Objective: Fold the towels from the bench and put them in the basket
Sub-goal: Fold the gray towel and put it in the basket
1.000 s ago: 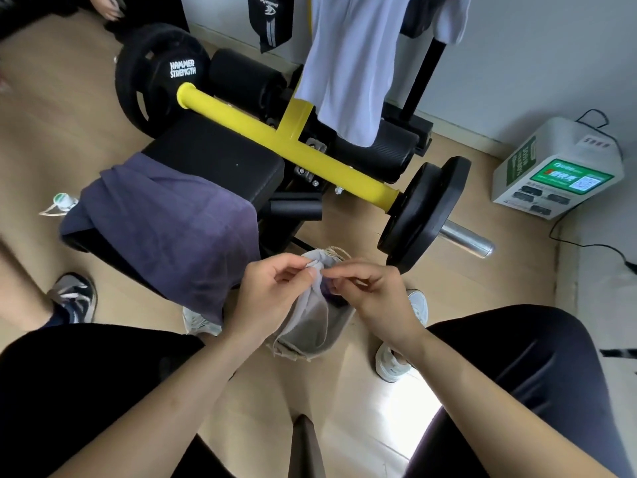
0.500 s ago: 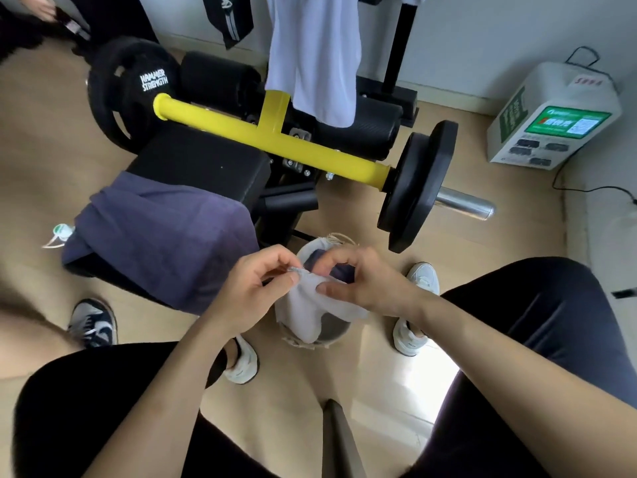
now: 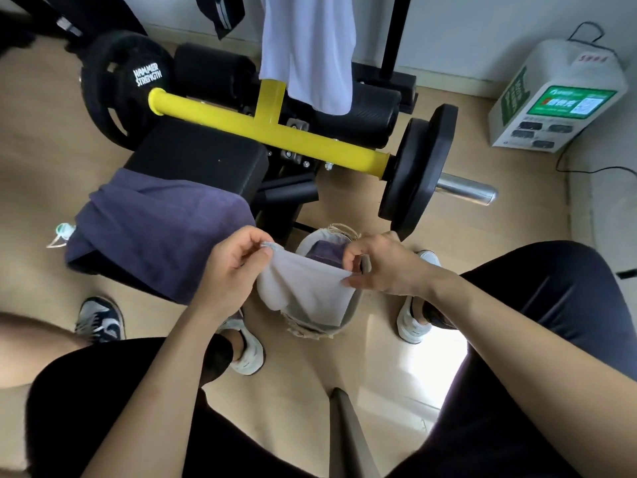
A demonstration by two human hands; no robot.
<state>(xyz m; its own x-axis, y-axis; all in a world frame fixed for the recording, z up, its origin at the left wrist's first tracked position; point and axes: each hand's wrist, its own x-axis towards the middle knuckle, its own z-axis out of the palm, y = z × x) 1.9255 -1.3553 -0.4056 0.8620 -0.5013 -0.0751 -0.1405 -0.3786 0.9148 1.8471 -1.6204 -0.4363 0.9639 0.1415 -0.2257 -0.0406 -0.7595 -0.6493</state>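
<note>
Pinching upper corners of the grey towel (image 3: 306, 288) with left hand (image 3: 234, 267) and right hand (image 3: 386, 267), above the basket (image 3: 350, 310). Leaving a purple towel (image 3: 162, 232) draped over the bench (image 3: 200, 157) edge.

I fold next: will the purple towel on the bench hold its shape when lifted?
Probably floppy: the purple towel drapes over the bench edge. Likely light: the grey towel sags, pinched by left hand and right hand.

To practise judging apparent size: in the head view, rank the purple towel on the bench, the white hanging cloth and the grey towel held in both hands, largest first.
1. purple towel
2. white hanging cloth, cut off at the top
3. grey towel, close to 2, so unsure
</note>
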